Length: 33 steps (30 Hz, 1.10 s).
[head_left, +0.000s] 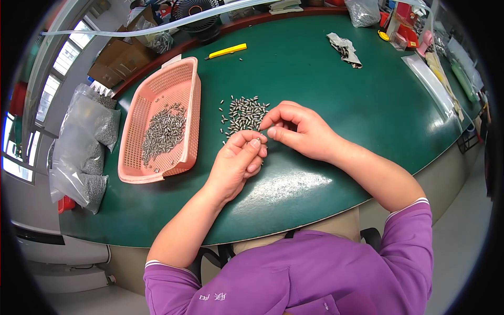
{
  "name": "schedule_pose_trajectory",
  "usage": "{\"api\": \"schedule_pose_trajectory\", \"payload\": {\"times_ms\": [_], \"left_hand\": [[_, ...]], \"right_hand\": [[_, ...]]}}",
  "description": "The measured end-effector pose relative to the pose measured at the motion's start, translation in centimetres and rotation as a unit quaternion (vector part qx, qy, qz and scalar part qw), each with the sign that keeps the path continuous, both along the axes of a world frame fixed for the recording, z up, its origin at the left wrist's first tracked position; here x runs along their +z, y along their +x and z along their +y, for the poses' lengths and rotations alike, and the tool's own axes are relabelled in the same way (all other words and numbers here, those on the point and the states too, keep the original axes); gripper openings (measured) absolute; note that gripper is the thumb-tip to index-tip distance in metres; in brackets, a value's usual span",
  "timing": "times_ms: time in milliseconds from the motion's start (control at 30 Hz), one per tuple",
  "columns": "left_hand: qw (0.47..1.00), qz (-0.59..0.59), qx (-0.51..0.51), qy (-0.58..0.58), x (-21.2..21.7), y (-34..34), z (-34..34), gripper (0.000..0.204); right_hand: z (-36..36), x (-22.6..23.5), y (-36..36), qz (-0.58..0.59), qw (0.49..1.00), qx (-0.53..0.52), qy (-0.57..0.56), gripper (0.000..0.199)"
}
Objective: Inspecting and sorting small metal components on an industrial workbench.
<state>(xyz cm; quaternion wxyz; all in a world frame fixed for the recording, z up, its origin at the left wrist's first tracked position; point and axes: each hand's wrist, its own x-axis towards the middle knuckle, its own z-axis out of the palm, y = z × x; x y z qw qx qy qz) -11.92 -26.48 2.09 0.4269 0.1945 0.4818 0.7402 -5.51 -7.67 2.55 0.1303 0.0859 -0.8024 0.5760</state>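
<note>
My left hand (pixel 236 160) is closed in a pinch, with a tiny silvery metal part (pixel 259 139) just showing at its fingertips. Right beside it, my right hand (pixel 304 128) has thumb and forefinger brought close together; whatever lies between them is too small to make out. Just beyond both hands, a loose pile of small metal cylindrical parts (pixel 245 113) is spread on the green table (pixel 294 63). To the left stands a pink plastic basket (pixel 193 126) holding many more of the same kind of parts (pixel 165 131).
Clear plastic bags of small parts (pixel 86 152) lie left of the basket. A yellow cutter knife (pixel 227 50) and a crumpled white wrapper (pixel 344 50) lie farther back. Behind the table edge are a black fan (pixel 197 18) and a cardboard box (pixel 119 60).
</note>
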Motion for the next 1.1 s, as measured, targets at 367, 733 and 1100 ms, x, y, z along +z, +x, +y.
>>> {"api": "schedule_pose_trajectory", "payload": {"times_ms": [367,733,1100], "left_hand": [[1.0,-0.003,0.009,-0.008,0.1,-0.2,0.0,0.019],[0.999,0.003,0.046,-0.024,0.1,-0.3,0.1,0.015],[0.999,0.02,-0.01,-0.038,0.1,0.2,0.0,0.013]], "right_hand": [[0.4,-1.0,0.1,0.122,0.951,-0.017,0.285,0.018],[0.6,-1.0,0.2,0.084,0.946,-0.044,0.311,0.007],[-0.2,0.3,0.3,0.157,0.975,0.022,0.156,0.009]]}}
